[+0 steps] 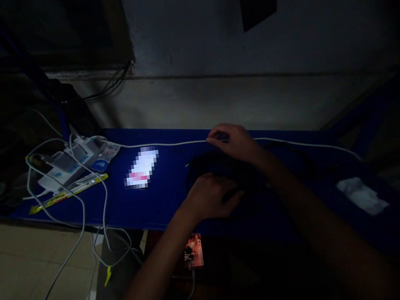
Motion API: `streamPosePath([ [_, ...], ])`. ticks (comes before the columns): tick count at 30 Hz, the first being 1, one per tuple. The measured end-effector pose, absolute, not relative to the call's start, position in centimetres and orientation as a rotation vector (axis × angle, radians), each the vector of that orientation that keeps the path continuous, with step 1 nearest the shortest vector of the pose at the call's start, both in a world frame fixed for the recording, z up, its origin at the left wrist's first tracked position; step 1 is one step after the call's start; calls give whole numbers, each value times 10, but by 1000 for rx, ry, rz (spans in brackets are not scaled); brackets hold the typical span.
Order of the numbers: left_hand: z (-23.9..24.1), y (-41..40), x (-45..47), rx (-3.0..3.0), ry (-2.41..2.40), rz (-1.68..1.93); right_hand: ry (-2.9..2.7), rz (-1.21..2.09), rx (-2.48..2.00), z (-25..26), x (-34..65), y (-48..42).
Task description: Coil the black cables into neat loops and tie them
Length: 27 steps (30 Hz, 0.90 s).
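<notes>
The scene is dim. My left hand rests knuckles up on a dark object lying on the blue table, fingers curled down onto it. My right hand reaches over the far side of the same dark object, fingers bent and closed near a white cable that runs along the table's back edge. What the dark object is I cannot make out. A lit phone screen lies flat on the table to the left of both hands.
White power strips and chargers with tangled white cables sit at the table's left end, beside a long yellow packet. A crumpled white cloth lies at the right. Cables hang to the tiled floor. A wall stands behind.
</notes>
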<state>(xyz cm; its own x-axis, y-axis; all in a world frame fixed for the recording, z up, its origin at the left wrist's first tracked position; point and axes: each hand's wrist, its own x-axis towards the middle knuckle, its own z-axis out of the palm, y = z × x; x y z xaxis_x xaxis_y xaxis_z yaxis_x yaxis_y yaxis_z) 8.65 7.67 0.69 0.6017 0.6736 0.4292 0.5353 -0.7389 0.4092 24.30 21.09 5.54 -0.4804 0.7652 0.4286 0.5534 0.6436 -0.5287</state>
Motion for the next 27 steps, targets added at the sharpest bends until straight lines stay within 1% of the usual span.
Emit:
streamPosePath([
  [3, 7, 76, 86, 2584, 1007, 838, -2461, 421, -1001, 64, 203, 230],
  [6, 7, 76, 85, 2579, 1015, 826, -2625, 503, -1134, 62, 167, 251],
  [11, 6, 78, 83, 2546, 995, 860, -2670, 709, -1393, 49, 139, 270],
  [20, 7, 80, 80, 2498, 974, 886, -2634, 791, -1288, 27, 141, 269],
  [27, 4, 81, 81, 2446, 972, 934, -2638, 684, -1223, 14, 142, 258],
])
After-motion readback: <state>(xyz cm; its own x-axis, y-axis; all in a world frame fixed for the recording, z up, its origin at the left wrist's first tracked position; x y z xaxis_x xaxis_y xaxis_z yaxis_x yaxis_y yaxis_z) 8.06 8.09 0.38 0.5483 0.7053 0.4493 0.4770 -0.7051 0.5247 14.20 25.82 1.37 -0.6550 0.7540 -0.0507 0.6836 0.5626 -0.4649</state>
